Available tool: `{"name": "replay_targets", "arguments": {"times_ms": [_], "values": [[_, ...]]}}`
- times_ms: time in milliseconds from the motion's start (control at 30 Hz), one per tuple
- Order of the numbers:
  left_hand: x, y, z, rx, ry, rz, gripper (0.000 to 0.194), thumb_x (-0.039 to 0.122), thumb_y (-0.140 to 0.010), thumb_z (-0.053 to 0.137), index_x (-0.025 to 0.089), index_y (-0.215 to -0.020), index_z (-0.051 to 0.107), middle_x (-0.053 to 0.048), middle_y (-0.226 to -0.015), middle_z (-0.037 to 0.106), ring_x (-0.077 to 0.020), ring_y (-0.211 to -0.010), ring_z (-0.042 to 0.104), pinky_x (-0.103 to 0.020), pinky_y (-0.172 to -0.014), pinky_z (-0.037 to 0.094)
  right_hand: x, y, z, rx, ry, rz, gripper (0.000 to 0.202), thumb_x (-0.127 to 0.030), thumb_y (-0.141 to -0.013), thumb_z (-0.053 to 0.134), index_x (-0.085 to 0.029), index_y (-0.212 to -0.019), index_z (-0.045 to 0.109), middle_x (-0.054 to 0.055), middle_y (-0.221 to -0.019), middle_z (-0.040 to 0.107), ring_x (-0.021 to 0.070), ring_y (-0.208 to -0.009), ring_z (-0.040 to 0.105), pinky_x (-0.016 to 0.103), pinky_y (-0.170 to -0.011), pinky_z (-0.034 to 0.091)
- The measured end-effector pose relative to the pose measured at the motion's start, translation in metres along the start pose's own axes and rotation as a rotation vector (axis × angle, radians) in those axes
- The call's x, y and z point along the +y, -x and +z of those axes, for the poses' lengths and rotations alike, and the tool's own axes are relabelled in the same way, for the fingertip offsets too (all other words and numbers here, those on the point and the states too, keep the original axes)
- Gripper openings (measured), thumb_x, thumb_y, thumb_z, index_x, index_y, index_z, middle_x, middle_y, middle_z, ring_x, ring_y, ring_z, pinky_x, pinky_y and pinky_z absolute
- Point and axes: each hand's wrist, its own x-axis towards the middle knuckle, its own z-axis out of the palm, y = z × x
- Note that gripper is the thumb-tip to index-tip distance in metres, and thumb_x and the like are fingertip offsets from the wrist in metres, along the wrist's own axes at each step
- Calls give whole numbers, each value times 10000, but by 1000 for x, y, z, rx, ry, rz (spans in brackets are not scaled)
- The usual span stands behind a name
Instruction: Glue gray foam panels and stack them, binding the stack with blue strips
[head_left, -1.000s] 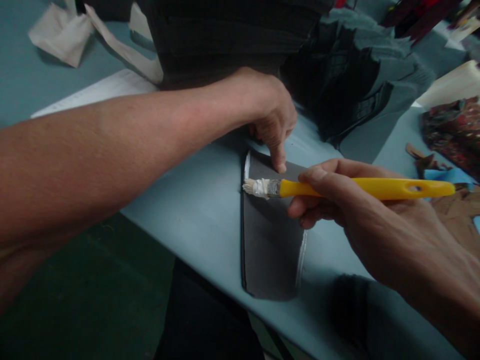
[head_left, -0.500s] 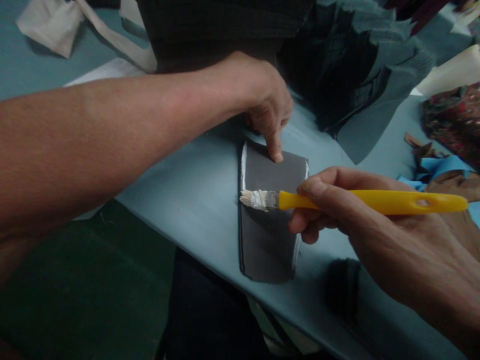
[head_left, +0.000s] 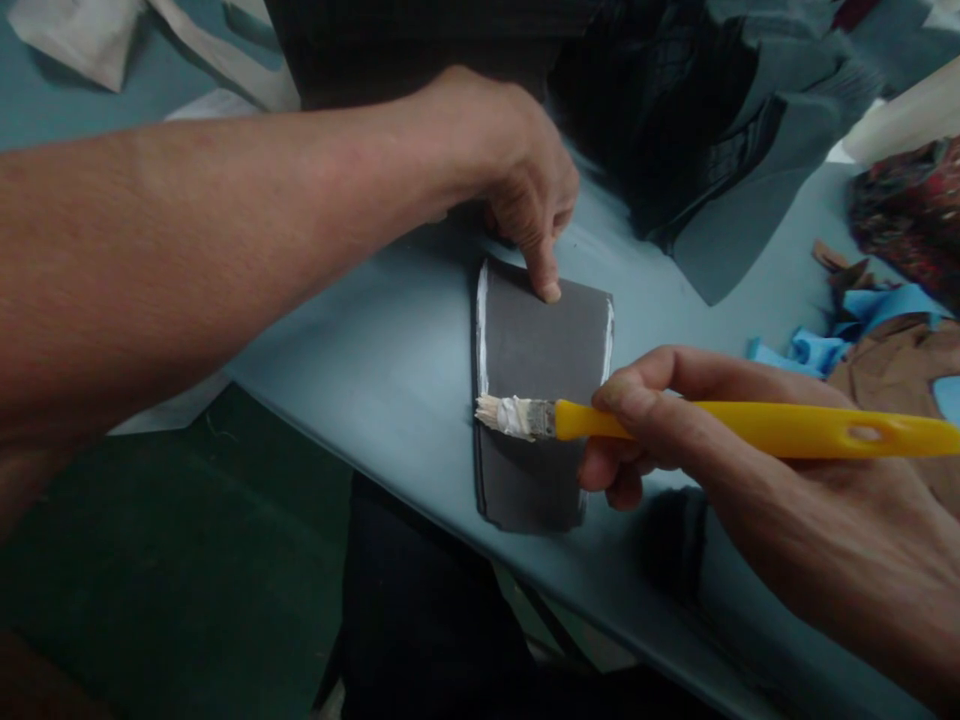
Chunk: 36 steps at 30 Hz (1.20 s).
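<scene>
A dark grey flat piece (head_left: 536, 335) lies on the table, with white paste along its left edge and upper right edge. Its left side shows a layered rim; how many layers I cannot tell. My left hand (head_left: 529, 185) reaches across from the left and presses one outstretched digit on the piece's far end; its other fingers are curled and partly hidden. My right hand (head_left: 675, 420) is closed around a yellow-handled paintbrush (head_left: 757, 428), thumb on top. White paste coats the bristles, whose tips touch the left edge about midway down.
Dark stacked pieces (head_left: 660, 130) stand at the back. Blue scraps (head_left: 817, 345), brown scraps (head_left: 892, 370) and a patterned cloth (head_left: 911, 215) lie at right. Off-white strips (head_left: 82, 40) are at upper left. The blue-grey table (head_left: 360, 350) has its edge near me, above a green floor (head_left: 187, 560).
The brush has moved toward me along the left edge, leaving a longer white line behind it. My left digit stays pressed on the far end. The whole view has shifted slightly.
</scene>
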Motion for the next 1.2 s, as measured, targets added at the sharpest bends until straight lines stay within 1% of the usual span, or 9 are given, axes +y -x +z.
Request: {"name": "replay_targets", "arguments": {"times_ms": [100,167,300,467,633,767,900,1033,1200], "values": [[-2,-2,-1,1,-4,9,615,702,-730,811,175,-1046,799,-50,-831,698,-308,-898,644,-485,-930,472,-1,3,-2,-85,-4,31,366,-560,-881,754,-248,-702,687,45,-613,728,196,-541,695,262,-485,550],[-2,-2,-1,6,-10,7,635,718,-711,795,185,-1056,802,-50,-839,704,-308,-892,641,-495,-914,473,-1,6,-2,-94,-14,43,380,-567,-892,743,-240,-706,689,52,-617,734,194,-533,693,258,-480,555],[-4,-4,0,0,-24,-5,606,811,-674,741,308,-1004,817,-23,-859,730,-287,-880,613,-503,-889,467,1,13,-2,-104,-39,64,410,-608,-875,752,-236,-713,694,50,-606,731,183,-504,670,254,-466,554],[-4,-7,0,-16,-30,-15,733,809,-656,760,188,-1045,805,-42,-868,713,-283,-923,628,-481,-957,458,5,19,1,-100,-54,85,421,-620,-864,744,-243,-684,690,45,-566,704,183,-473,654,246,-421,525],[-3,-3,1,6,-29,-19,678,770,-718,779,189,-1067,786,-31,-866,699,-281,-951,622,-474,-984,452,5,25,4,-81,-41,67,362,-531,-878,674,-252,-647,671,43,-521,692,176,-415,647,210,-340,469],[-4,-2,2,25,-19,-19,648,739,-741,793,180,-1068,785,-41,-866,686,-305,-977,626,-494,-999,448,9,31,3,-98,-15,73,379,-533,-904,640,-254,-651,681,45,-526,700,176,-398,639,206,-321,450],[-5,-3,3,24,3,-9,621,717,-740,813,179,-1051,785,-41,-853,672,-329,-1023,621,-497,-1024,435,21,38,-4,-167,5,112,397,-567,-953,638,-258,-711,702,38,-571,717,175,-452,659,211,-367,487],[-5,-2,3,20,34,-22,606,700,-741,830,166,-1025,786,-38,-824,653,-345,-1060,614,-507,-1055,413,28,43,-9,-243,28,163,445,-625,-989,605,-259,-761,715,43,-642,739,159,-469,632,211,-369,463],[-7,-1,4,31,91,-39,578,654,-758,862,161,-1053,791,-36,-884,668,-317,-1074,604,-497,-1071,395,35,61,-7,-174,-72,239,466,-662,-937,658,-253,-715,685,35,-593,706,148,-498,642,197,-450,512]]}}
